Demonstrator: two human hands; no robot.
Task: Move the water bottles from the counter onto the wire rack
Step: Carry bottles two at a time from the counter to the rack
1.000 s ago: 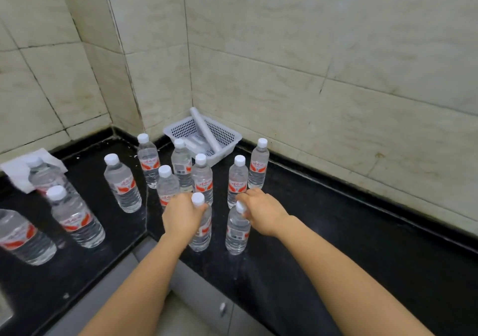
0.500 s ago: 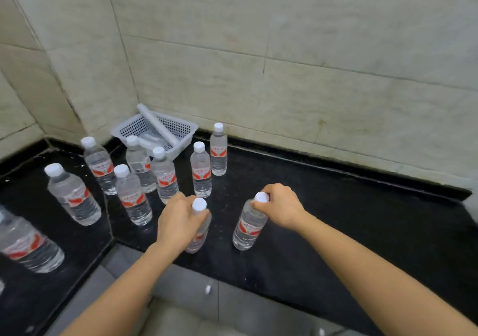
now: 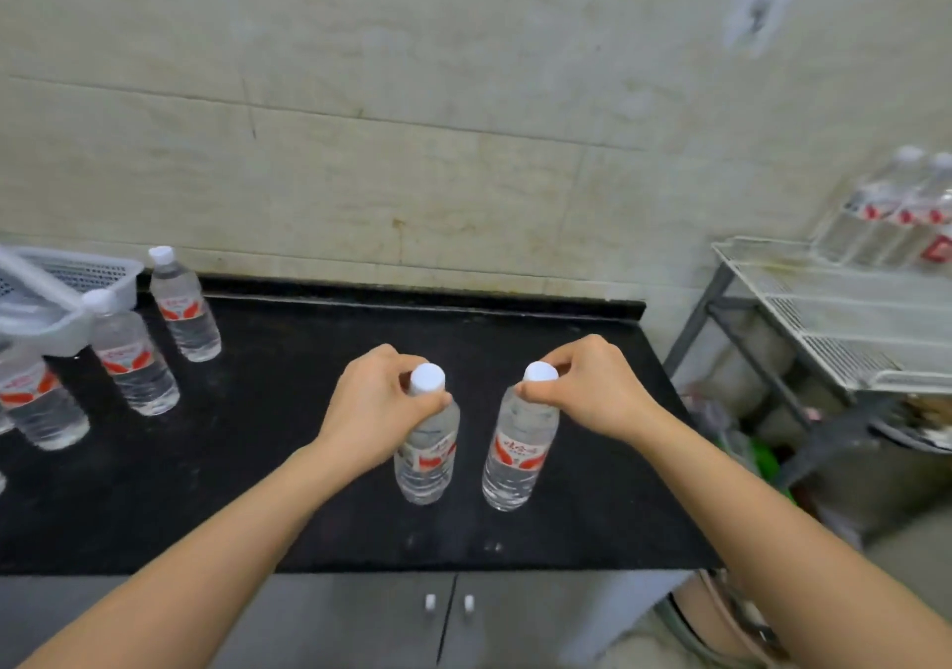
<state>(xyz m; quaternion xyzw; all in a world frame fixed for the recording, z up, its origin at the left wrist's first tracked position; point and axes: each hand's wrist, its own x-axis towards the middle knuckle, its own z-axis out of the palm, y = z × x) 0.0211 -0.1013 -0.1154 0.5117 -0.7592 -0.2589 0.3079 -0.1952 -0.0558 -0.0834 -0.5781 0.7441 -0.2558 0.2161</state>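
Two clear water bottles with white caps and red labels hang above the black counter [image 3: 268,488]. My left hand [image 3: 373,405] grips the neck of the left bottle [image 3: 426,454]. My right hand [image 3: 587,390] pinches the neck of the right bottle [image 3: 517,454] just under its cap. Three more bottles [image 3: 183,307] stand upright on the counter at the left. The white wire rack [image 3: 845,328] stands to the right of the counter, with several bottles [image 3: 896,220] on its far end.
A white plastic basket [image 3: 67,282] sits at the counter's back left. The tiled wall runs behind the counter. Grey cabinet doors [image 3: 448,617] lie below the counter's front edge. Clutter and a dark bin [image 3: 834,472] sit on the floor under the rack.
Both hands have carried their bottles to the right, away from the group. The view has swung right, bringing the wire rack into sight.
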